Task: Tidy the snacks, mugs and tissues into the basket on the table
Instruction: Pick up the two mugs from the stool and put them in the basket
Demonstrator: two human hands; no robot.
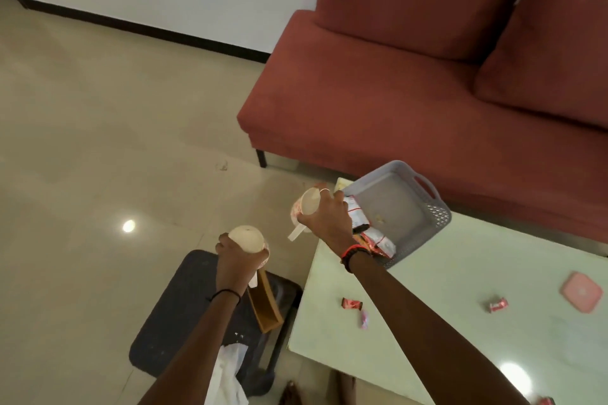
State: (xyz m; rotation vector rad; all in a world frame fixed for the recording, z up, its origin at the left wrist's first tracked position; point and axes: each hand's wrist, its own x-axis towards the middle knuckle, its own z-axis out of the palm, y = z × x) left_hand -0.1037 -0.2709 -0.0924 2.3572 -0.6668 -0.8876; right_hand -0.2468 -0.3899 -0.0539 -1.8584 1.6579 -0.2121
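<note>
The pale counter [460,322] carries a grey basket [427,227] at its far corner, tilted, with snack packets [378,240] inside. Directly on its top lie three small red sweets [352,303] — two near the left edge, one [497,304] further right — and a pink square case [581,292].

Dim, soft, faintly blurred indoor light; ceiling-lamp glare on floor [129,225] and table [513,375]; perhaps wide-angle edge warp.

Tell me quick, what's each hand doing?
Left hand: closed, holding a mug above the floor.
Right hand: closed, holding another mug beside the basket.
</note>
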